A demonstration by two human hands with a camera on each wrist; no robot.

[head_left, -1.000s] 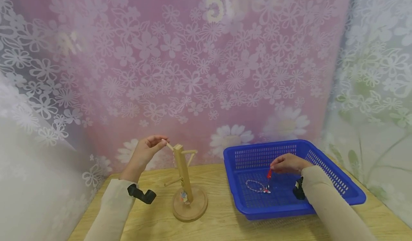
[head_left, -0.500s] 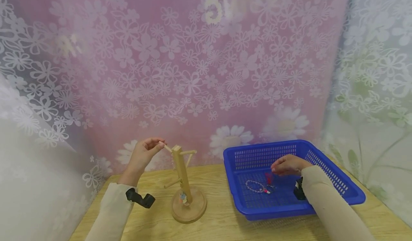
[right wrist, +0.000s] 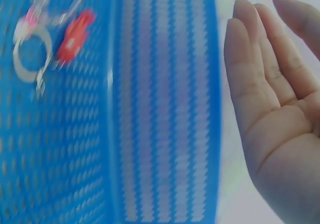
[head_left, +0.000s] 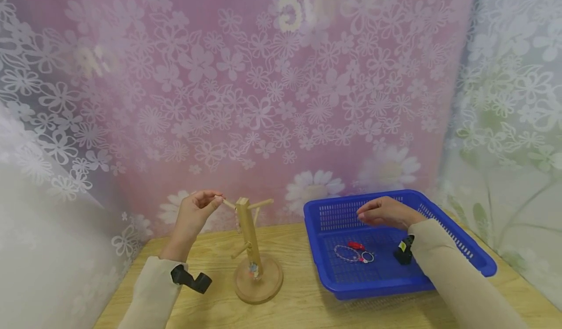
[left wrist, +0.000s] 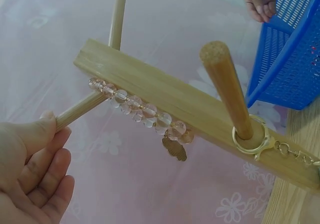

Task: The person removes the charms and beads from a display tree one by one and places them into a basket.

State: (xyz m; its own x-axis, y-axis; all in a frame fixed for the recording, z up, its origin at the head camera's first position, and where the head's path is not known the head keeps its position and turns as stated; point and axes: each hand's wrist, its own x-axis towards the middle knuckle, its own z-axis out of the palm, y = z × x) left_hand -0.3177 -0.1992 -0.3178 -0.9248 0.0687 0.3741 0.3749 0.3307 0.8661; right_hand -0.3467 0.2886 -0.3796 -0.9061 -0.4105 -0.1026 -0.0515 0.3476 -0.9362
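My left hand (head_left: pixel 197 211) pinches the end of an upper peg (left wrist: pixel 82 107) on a wooden stand (head_left: pixel 248 231) with a round base. On that peg hangs a bracelet of clear pinkish beads (left wrist: pixel 149 112) with a small gold charm. A gold key ring (left wrist: pixel 252 143) with a chain sits around a lower peg (left wrist: pixel 227 86), and its colourful charm (head_left: pixel 254 269) hangs near the base. Over the blue basket (head_left: pixel 373 288), my right hand (head_left: pixel 388 212) holds nothing, fingers extended. Below it in the basket lie a red keychain figure (head_left: pixel 356 246) with its ring (head_left: pixel 367 257) and a beaded bracelet (head_left: pixel 346 254).
The basket stands right of the wooden stand on a wood-grain table (head_left: pixel 303 290). A pink flowered curtain (head_left: pixel 281 99) hangs close behind both. Another upper peg (head_left: pixel 262 203) points right from the post.
My right hand has let go of the red keychain, which now lies in the basket, and has risen slightly leftward. The stand has turned a little while my left hand keeps pinching the peg.
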